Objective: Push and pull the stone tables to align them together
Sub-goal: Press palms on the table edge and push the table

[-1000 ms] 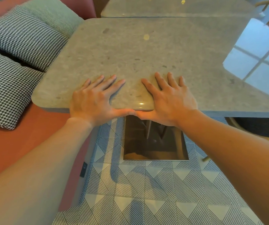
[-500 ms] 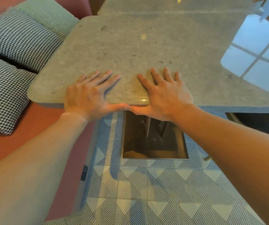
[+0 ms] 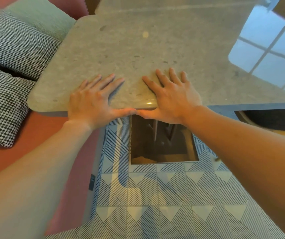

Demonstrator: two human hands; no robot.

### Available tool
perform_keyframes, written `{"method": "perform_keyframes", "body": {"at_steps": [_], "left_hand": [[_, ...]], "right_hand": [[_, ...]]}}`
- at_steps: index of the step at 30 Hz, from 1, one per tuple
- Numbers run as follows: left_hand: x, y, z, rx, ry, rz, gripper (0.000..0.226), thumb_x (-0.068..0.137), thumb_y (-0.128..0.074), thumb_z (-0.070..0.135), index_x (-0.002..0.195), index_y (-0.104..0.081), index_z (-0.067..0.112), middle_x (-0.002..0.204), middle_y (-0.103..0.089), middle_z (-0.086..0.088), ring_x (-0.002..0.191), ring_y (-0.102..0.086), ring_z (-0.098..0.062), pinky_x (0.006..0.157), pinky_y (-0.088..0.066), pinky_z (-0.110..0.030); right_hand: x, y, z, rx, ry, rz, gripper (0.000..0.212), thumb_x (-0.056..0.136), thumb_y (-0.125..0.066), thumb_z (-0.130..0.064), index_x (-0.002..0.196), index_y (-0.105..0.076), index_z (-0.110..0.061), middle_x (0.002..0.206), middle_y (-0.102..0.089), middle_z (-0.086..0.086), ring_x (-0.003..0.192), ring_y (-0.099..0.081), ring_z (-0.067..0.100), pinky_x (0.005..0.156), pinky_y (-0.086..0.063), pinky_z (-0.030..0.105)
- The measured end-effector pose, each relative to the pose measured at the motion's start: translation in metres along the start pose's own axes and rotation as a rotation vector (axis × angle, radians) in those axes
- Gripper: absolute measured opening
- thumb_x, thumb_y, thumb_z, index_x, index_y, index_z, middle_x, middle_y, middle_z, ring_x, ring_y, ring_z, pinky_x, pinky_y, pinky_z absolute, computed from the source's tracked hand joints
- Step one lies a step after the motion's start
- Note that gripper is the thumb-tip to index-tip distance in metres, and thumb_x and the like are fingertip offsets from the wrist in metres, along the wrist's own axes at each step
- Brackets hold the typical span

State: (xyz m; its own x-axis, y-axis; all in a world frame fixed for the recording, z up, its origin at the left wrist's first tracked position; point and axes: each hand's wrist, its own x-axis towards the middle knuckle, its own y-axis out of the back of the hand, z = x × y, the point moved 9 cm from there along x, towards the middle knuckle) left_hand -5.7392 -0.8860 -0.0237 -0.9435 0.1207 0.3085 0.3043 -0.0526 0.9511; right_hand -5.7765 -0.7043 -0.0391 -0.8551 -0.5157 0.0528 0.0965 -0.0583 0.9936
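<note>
Pressing flat on the near edge of the grey speckled stone desk point(image 3: 138, 49), the left hand point(image 3: 93, 102) and right hand point(image 3: 172, 99) show a released grip: fingers straight, thumb tips meeting. A second grey stone desk point(image 3: 172, 4) adjoins its far edge.

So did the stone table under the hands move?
Yes. The near stone table slid away from the person, toward the far table: its floor base now sits farther from the dark socket on the sofa.
</note>
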Motion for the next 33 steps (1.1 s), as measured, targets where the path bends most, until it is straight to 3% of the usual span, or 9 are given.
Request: {"method": "perform_keyframes", "body": {"at_steps": [3, 7, 11, 13, 16, 22, 29, 33], "left_hand": [[0.0, -0.001, 0.006, -0.037, 0.044, -0.089, 0.128, 0.058, -0.025, 0.109, 0.161, -0.043, 0.035, 0.17, -0.041, 0.003, 0.157, -0.038, -0.035, 0.125, -0.029, -0.058], [0.021, -0.014, 0.08, -0.123, -0.021, -0.252, 0.122, 0.062, -0.032, 0.104, 0.166, -0.028, 0.041, 0.176, -0.027, 0.009, 0.163, -0.023, -0.037, 0.127, -0.015, -0.065], [0.054, -0.024, 0.17, -0.23, -0.147, -0.296, 0.104, 0.078, -0.055, 0.093, 0.165, -0.028, 0.043, 0.177, -0.021, 0.009, 0.165, -0.017, -0.032, 0.13, -0.011, -0.059], [0.063, -0.026, 0.211, -0.242, -0.244, -0.254, 0.096, 0.085, -0.056, 0.087, 0.164, -0.031, 0.04, 0.177, -0.024, 0.007, 0.165, -0.018, -0.027, 0.131, -0.012, -0.055], [0.076, -0.037, 0.249, -0.209, -0.242, -0.264, 0.098, 0.083, -0.048, 0.092, 0.165, -0.025, 0.044, 0.178, -0.017, 0.008, 0.166, -0.011, -0.027, 0.13, -0.006, -0.061], [0.085, -0.038, 0.257, -0.124, -0.194, -0.23, 0.114, 0.06, -0.019, 0.102, 0.163, -0.016, 0.053, 0.179, -0.012, 0.014, 0.166, -0.012, -0.028, 0.13, -0.009, -0.062], [0.083, -0.037, 0.255, -0.147, -0.169, -0.207, 0.109, 0.062, -0.029, 0.103, 0.161, -0.016, 0.058, 0.177, -0.015, 0.018, 0.166, -0.016, -0.025, 0.13, -0.012, -0.061], [0.085, -0.039, 0.254, -0.153, -0.168, -0.191, 0.106, 0.065, -0.034, 0.104, 0.159, -0.016, 0.059, 0.177, -0.017, 0.019, 0.165, -0.018, -0.024, 0.13, -0.013, -0.061]], "right_hand": [[-0.026, -0.001, 0.034, 0.024, 0.009, 0.057, 0.101, 0.083, -0.013, -0.094, 0.166, -0.018, -0.037, 0.174, -0.027, -0.003, 0.161, -0.026, 0.032, 0.128, -0.02, 0.056], [-0.088, -0.004, 0.124, 0.056, -0.123, 0.092, 0.089, 0.09, -0.022, -0.087, 0.166, -0.022, -0.04, 0.172, -0.032, -0.004, 0.16, -0.029, 0.031, 0.129, -0.021, 0.055], [-0.118, 0.001, 0.185, 0.067, -0.214, 0.065, 0.097, 0.083, -0.018, -0.094, 0.164, -0.027, -0.042, 0.17, -0.037, 0.0, 0.157, -0.035, 0.034, 0.127, -0.028, 0.057], [-0.121, 0.004, 0.205, 0.036, -0.232, 0.048, 0.104, 0.077, -0.015, -0.1, 0.163, -0.029, -0.043, 0.168, -0.041, 0.0, 0.154, -0.04, 0.035, 0.122, -0.033, 0.058], [-0.113, 0.002, 0.225, -0.006, -0.196, 0.036, 0.11, 0.072, -0.018, -0.102, 0.163, -0.03, -0.042, 0.167, -0.042, 0.003, 0.152, -0.042, 0.036, 0.119, -0.035, 0.057], [-0.107, -0.007, 0.237, -0.001, -0.135, 0.167, 0.111, 0.07, -0.028, -0.101, 0.158, -0.045, -0.036, 0.16, -0.052, 0.008, 0.144, -0.051, 0.045, 0.114, -0.042, 0.066], [-0.106, -0.01, 0.239, -0.02, -0.127, 0.158, 0.119, 0.068, -0.008, -0.107, 0.16, -0.041, -0.038, 0.164, -0.048, 0.003, 0.149, -0.046, 0.04, 0.117, -0.038, 0.063], [-0.106, -0.01, 0.24, -0.013, -0.133, 0.143, 0.121, 0.066, -0.005, -0.107, 0.161, -0.037, -0.039, 0.166, -0.044, 0.001, 0.152, -0.042, 0.038, 0.119, -0.036, 0.061]]}}
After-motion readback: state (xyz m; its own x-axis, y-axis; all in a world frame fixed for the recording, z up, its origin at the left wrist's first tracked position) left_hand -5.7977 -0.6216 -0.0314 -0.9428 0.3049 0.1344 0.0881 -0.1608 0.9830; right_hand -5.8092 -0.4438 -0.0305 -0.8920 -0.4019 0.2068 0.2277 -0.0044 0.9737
